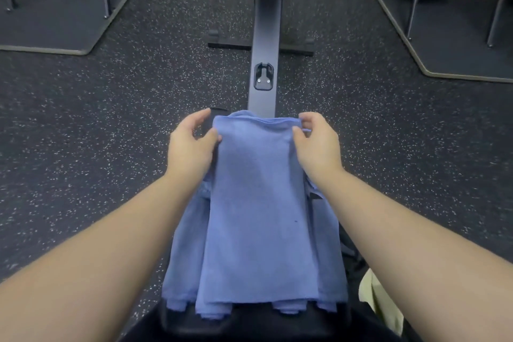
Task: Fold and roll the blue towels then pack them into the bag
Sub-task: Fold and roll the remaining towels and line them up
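Observation:
A blue towel (258,203), folded into a long strip, lies lengthwise on top of more blue towels (184,253) piled on a dark seat in front of me. My left hand (191,147) pinches the strip's far left corner between thumb and fingers. My right hand (316,141) pinches the far right corner the same way. The far edge is slightly curled over between my two hands. No bag is plainly in view.
A black machine rail (265,36) with a crossbar and padded handles runs away from me over speckled rubber floor (111,119). Dark platforms with metal legs stand at the far left (61,14) and far right (449,30). A pale yellow cloth (377,294) shows at the lower right.

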